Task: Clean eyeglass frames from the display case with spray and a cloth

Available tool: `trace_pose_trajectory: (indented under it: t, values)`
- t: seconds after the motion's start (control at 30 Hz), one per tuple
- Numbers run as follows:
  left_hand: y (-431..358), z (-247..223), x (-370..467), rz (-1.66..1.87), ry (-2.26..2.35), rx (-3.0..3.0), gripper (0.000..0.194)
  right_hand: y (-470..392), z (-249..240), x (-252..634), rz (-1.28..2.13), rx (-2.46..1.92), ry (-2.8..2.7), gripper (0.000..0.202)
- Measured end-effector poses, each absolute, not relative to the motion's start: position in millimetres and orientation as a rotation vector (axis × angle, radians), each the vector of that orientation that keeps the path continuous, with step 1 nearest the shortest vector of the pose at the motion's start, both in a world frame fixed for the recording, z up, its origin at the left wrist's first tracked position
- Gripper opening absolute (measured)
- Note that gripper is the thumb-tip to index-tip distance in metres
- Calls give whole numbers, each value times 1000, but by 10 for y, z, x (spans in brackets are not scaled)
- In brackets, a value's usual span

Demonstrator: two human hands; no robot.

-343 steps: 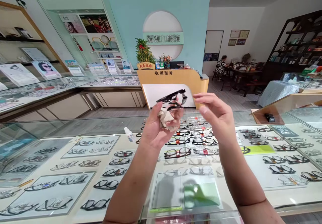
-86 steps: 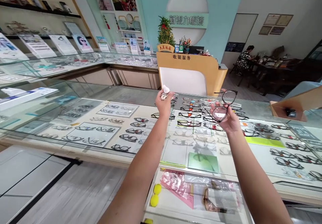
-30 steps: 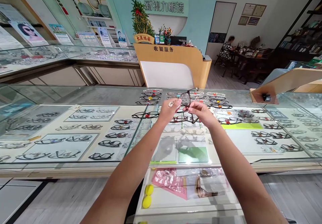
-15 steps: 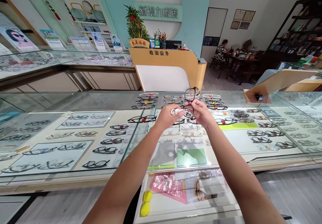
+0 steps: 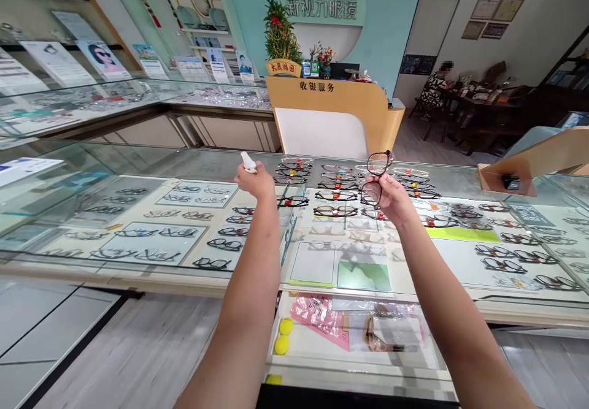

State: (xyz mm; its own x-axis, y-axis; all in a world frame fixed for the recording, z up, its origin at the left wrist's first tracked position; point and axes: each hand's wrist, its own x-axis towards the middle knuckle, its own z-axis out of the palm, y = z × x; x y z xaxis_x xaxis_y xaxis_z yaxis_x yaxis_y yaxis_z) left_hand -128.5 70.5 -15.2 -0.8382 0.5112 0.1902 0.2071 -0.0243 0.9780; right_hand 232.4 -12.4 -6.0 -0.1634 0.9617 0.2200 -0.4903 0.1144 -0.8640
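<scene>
My right hand (image 5: 396, 197) pinches a pair of dark-framed eyeglasses (image 5: 390, 159) near the bridge. The glasses are turned upright, one lens above the other, over the glass counter. Farther left, my left hand (image 5: 256, 181) is closed round a small white object (image 5: 248, 161) that sticks up past the fingers; its kind cannot be made out. Below and between the hands, rows of eyeglasses (image 5: 335, 195) with small coloured tags rest on the counter top.
More eyeglasses lie inside the glass display counter (image 5: 313, 287). Beneath it, an open drawer (image 5: 317, 366) holds pink packets and yellow round cases (image 5: 282, 344). A wooden-framed mirror stand (image 5: 506, 179) stands at right. Behind are a cashier desk (image 5: 331, 96) and a seated person (image 5: 435, 90).
My left hand has moved away to the left from the eyeglasses, taking the white object with it. My right hand still holds the glasses up. The view has shifted left.
</scene>
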Motion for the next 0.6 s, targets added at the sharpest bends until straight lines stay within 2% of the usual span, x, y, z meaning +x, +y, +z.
trace_pose_trajectory:
  t: [0.13,0.6]
  values:
    - [692,-222,-1373,1804,2265,355,30,-109,-80,2343,1419,-607,-1045,38]
    - [663,-324,-1433,1602,2307,320,47,-114,-46,2332,1455,-567,-992,40]
